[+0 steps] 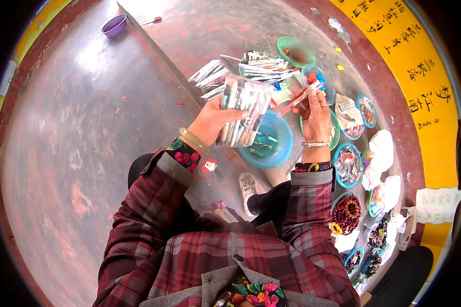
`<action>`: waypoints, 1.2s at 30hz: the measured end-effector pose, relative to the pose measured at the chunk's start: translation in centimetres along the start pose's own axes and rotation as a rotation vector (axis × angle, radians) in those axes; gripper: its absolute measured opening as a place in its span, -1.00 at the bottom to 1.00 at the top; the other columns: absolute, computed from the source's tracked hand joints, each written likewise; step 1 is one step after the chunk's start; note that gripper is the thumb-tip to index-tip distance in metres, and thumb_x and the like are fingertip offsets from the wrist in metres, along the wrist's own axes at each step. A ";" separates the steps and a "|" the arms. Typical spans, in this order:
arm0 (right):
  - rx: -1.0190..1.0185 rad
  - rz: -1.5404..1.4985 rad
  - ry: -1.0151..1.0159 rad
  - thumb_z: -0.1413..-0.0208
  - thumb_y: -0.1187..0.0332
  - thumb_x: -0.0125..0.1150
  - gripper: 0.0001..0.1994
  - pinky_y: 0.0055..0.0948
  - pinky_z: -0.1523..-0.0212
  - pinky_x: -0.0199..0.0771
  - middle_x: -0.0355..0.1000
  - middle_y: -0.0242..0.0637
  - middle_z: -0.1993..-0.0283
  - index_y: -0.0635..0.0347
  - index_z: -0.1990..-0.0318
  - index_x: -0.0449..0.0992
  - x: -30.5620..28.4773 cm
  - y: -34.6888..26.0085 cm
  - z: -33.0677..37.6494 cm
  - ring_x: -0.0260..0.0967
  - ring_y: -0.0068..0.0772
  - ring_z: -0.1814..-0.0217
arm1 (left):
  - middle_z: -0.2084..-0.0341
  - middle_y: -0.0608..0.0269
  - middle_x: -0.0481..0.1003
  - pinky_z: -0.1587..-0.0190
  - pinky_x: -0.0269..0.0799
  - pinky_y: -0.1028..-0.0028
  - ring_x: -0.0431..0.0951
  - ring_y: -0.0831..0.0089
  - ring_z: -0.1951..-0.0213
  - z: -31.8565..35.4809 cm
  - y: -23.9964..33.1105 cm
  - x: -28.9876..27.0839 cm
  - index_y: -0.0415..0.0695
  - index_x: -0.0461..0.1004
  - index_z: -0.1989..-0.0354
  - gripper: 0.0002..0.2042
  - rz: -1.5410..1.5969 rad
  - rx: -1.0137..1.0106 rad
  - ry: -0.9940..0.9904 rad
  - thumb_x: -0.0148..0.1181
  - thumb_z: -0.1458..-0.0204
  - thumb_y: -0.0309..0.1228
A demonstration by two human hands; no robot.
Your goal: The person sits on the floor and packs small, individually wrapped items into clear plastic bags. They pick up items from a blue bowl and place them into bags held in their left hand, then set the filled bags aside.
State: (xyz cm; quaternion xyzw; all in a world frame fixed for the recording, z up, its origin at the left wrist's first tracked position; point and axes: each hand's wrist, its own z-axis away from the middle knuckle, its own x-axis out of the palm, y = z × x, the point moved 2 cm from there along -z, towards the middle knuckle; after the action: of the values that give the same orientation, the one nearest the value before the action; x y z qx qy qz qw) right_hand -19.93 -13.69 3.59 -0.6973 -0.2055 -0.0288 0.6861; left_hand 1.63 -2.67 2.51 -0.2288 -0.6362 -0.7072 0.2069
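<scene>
Left hand (212, 123): you grip the packet (247, 105) at 12 o'clock, likely to bunch its sticks (234, 113) together.
Right hand (318, 118): you pinch at least one red stick (295, 101) at 1 o'clock, apparently for fine control.
Blue bowl (279, 154): between and below your hands, probably for easy reach.

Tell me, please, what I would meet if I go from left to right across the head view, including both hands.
Purple basin, left hand, blue basin, right hand, blue-rimmed basket, white bag.
</scene>
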 end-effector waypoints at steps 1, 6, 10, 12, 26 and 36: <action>-0.064 -0.033 0.014 -0.17 0.31 -0.01 -0.68 -0.64 0.46 0.41 0.45 -0.29 0.36 0.16 -0.06 0.22 -0.8 -0.2 -0.3 0.42 -0.52 0.37 | 0.31 0.24 0.50 0.22 0.45 0.46 0.51 0.50 0.29 0.0 -0.2 0.2 -0.28 0.38 0.10 -0.68 -0.044 -0.015 -0.021 0.18 0.09 -0.56; -0.286 -0.059 0.048 -0.12 0.41 0.06 -0.62 -0.64 0.44 0.37 0.45 -0.30 0.33 0.22 -0.09 0.19 0.7 -2.4 1.0 0.42 -0.48 0.35 | 0.27 0.30 0.48 0.16 0.39 0.51 0.47 0.56 0.26 0.2 -1.4 0.1 -0.26 0.38 0.09 -0.65 -0.257 -0.136 -0.093 0.20 0.12 -0.55; -0.355 -0.057 0.088 -0.11 0.43 0.06 -0.62 -0.62 0.42 0.39 0.45 -0.26 0.31 0.18 -0.09 0.19 0.3 -2.8 1.0 0.43 -0.43 0.33 | 0.27 0.30 0.48 0.14 0.39 0.51 0.46 0.57 0.25 0.3 -1.7 0.7 -0.26 0.38 0.09 -0.65 -0.213 -0.152 -0.139 0.21 0.12 -0.54; -0.384 -0.100 0.101 -0.12 0.43 0.05 -0.62 -0.61 0.42 0.39 0.45 -0.24 0.30 0.19 -0.09 0.19 0.0 -2.8 0.9 0.44 -0.41 0.32 | 0.26 0.30 0.48 0.14 0.38 0.51 0.46 0.57 0.24 0.4 -1.6 0.7 -0.26 0.39 0.10 -0.66 -0.219 -0.182 -0.149 0.21 0.12 -0.54; -0.121 -0.119 -0.121 -0.10 0.46 0.06 -0.62 -0.66 0.43 0.42 0.45 -0.20 0.36 0.19 -0.09 0.25 0.8 -1.5 0.7 0.42 -0.48 0.40 | 0.25 0.28 0.48 0.15 0.38 0.50 0.47 0.54 0.25 0.6 -1.4 0.7 -0.26 0.38 0.07 -0.66 -0.182 -0.283 -0.194 0.18 0.08 -0.51; -0.070 -0.127 -0.180 -0.06 0.53 0.07 -0.68 -0.62 0.40 0.47 0.46 -0.20 0.37 0.21 -0.01 0.29 1.0 -1.0 0.8 0.46 -0.43 0.38 | 0.26 0.26 0.49 0.16 0.39 0.51 0.49 0.53 0.28 0.9 -1.2 0.9 -0.26 0.38 0.09 -0.67 -0.119 -0.346 -0.169 0.17 0.06 -0.47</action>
State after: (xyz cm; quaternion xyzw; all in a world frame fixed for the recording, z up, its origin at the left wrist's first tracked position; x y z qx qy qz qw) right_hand -19.56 -12.72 4.86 -0.7063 -0.3091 -0.0167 0.6367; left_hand 0.32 -1.60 2.15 -0.2816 -0.5328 -0.7951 0.0682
